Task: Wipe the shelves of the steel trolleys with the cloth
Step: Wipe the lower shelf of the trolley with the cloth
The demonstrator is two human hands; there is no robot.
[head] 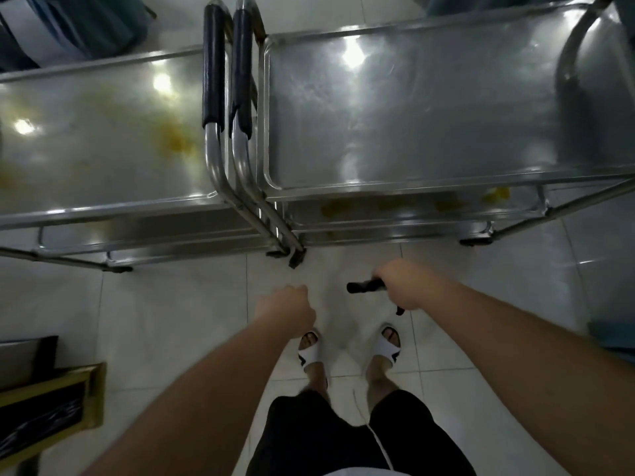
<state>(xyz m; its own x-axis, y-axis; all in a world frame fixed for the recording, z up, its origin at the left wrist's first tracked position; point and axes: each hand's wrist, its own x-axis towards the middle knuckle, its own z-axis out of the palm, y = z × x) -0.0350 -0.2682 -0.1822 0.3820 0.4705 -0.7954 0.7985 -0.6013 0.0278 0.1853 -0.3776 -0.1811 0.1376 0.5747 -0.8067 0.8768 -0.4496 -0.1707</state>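
two steel trolleys stand handle to handle; both hands over bare floor short of their near edges; right hand grips a black object; left hand curled, holding nothing seen.

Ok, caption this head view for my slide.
Two stained steel trolleys side by side; right hand grips a black handle, left hand fisted.

Glossy white tiled floor, wooden-framed dark box at left, blue fabric top left

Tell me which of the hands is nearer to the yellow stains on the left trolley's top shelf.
Left. The left hand hangs below-right of the yellow stains; the right hand is farther right, gripping a black object.
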